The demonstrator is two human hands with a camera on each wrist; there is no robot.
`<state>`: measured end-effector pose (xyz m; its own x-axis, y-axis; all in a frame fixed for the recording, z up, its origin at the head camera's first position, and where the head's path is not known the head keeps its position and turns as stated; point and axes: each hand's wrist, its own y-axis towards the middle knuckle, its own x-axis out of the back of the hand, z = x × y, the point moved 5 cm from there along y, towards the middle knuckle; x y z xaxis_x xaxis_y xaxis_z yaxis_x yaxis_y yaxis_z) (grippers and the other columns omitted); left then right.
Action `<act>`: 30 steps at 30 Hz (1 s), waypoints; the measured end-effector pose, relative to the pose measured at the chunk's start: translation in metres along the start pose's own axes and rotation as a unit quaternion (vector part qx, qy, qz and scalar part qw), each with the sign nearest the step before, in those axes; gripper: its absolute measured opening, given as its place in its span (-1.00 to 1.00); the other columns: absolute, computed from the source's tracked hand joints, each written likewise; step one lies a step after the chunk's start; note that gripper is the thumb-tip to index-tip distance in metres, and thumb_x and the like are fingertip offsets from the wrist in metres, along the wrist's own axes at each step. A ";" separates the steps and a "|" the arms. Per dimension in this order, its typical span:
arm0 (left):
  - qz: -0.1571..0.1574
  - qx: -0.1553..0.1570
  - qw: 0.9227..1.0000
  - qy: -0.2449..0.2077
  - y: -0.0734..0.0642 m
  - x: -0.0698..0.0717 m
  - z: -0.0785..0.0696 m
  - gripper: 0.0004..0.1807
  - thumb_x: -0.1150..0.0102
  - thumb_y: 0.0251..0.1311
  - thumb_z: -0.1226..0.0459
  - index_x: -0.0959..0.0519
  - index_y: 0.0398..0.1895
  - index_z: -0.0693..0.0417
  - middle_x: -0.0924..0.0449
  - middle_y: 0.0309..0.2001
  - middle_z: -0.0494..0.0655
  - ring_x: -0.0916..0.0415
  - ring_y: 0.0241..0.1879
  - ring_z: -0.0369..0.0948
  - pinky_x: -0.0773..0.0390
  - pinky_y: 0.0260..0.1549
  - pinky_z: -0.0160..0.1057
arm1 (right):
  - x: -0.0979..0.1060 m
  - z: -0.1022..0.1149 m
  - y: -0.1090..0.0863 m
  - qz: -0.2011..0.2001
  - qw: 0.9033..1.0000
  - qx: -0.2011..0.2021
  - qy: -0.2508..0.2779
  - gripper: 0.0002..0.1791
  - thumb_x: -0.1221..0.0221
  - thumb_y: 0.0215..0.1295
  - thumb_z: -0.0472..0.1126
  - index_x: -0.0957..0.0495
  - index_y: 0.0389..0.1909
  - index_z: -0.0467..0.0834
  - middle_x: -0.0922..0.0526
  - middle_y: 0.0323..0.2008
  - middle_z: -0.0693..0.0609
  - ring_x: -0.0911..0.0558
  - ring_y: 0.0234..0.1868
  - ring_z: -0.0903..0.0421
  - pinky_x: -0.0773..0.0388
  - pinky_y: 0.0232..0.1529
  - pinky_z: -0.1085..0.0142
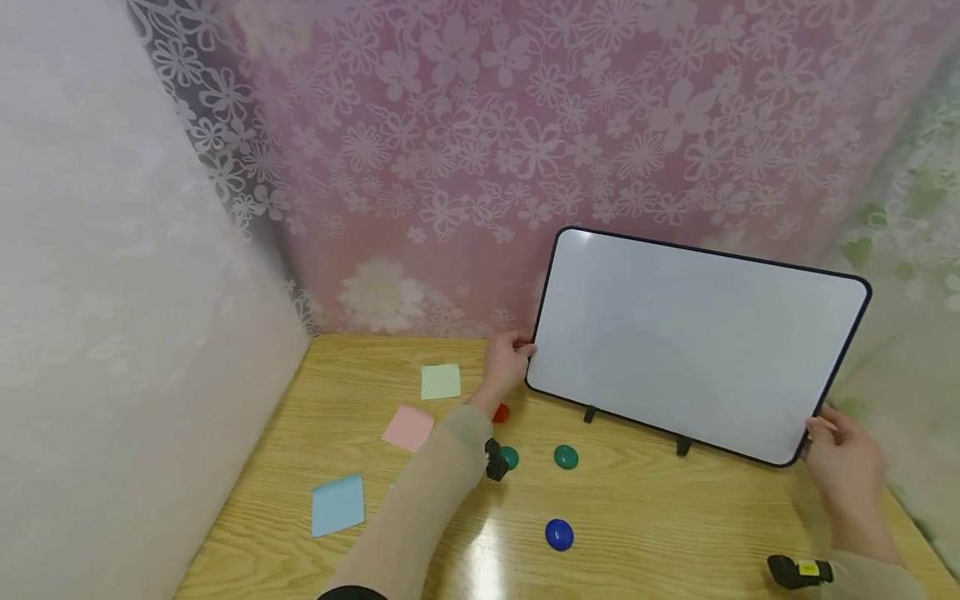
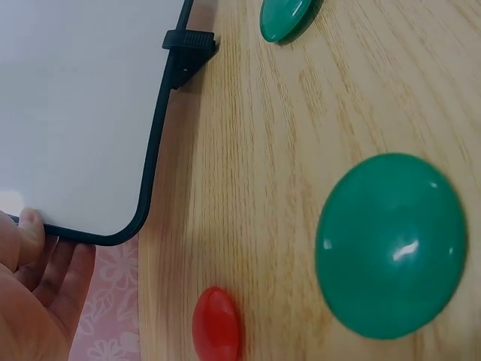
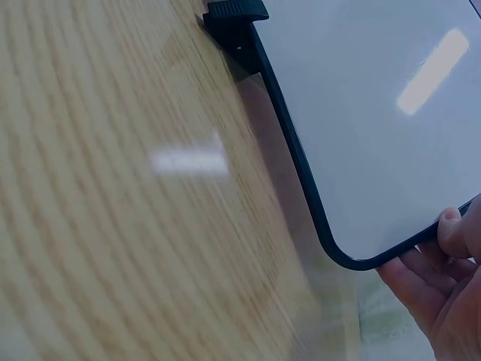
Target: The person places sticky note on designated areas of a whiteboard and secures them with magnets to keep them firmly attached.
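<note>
A whiteboard [image 1: 690,342] with a thin black frame stands upright, leaning back a little, toward the back right of the table. Two black feet, one a small stand clip [image 2: 188,53] and the other a matching stand clip [image 3: 237,26], support its lower edge. My left hand [image 1: 506,364] grips the left side edge near the lower corner, thumb on the white face and fingers behind. On the opposite side edge my right hand [image 1: 847,458] holds the frame the same way, low by the corner. Part of the fingers is hidden behind the board.
Before the board lie a blue magnet [image 1: 558,534], a green magnet [image 1: 566,457], another green magnet [image 2: 391,246] and a red magnet [image 2: 216,325]. Green [image 1: 441,382], pink [image 1: 408,428] and blue sticky notes [image 1: 337,506] lie left. A floral curtain [image 1: 450,167] hangs behind.
</note>
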<state>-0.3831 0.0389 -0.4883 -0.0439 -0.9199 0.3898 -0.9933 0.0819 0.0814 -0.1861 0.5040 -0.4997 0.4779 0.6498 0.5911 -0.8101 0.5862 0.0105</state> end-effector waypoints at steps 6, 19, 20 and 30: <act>-0.007 -0.001 1.000 -0.001 0.000 0.005 0.004 -0.77 -0.31 0.50 0.33 -0.76 0.12 0.17 -0.75 -0.07 -0.03 -0.67 -0.08 -0.15 -0.69 -0.15 -0.24 | -0.007 0.009 0.004 -0.006 1.000 0.002 -0.001 -0.41 0.15 0.72 -0.15 -0.25 0.61 -0.34 -0.61 0.23 -0.32 -0.51 -0.46 0.61 -0.55 -0.46 0.55; -0.028 0.000 1.000 0.014 -0.007 0.016 0.011 -0.86 -0.33 0.49 0.30 -0.78 -0.03 0.15 -0.73 -0.16 -0.07 -0.63 -0.16 -0.16 -0.65 -0.22 -0.24 | -0.016 0.013 0.018 -0.040 0.998 0.031 -0.032 -0.48 0.08 0.70 -0.12 -0.48 0.46 -0.34 -0.39 -0.35 0.67 -0.38 -0.43 0.55 -0.42 -0.48 0.54; -0.027 0.001 1.000 0.011 -0.007 0.017 0.012 -0.86 -0.33 0.49 0.31 -0.78 -0.02 0.15 -0.72 -0.16 -0.07 -0.63 -0.16 -0.16 -0.65 -0.22 -0.23 | -0.017 0.013 0.020 -0.042 0.998 0.033 -0.036 -0.48 0.07 0.70 -0.12 -0.48 0.45 -0.34 -0.43 -0.34 0.64 -0.37 -0.43 0.57 -0.42 -0.48 0.55; -0.037 0.026 0.999 0.010 -0.008 0.029 0.022 -0.85 -0.32 0.50 0.31 -0.77 0.00 0.14 -0.75 -0.15 -0.08 -0.65 -0.12 -0.13 -0.66 -0.15 -0.18 | -0.035 0.021 0.032 -0.039 0.995 0.060 -0.075 -0.51 0.06 0.69 -0.19 -0.50 0.41 -0.41 -0.66 0.19 -0.40 -0.52 -0.17 0.13 -0.36 -0.40 0.50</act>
<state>-0.3788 0.0035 -0.4981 0.0306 -0.9146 0.4031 -0.9981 -0.0061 0.0619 -0.2358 0.4898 -0.5029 0.4915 0.5205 0.6982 -0.8121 0.5635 0.1515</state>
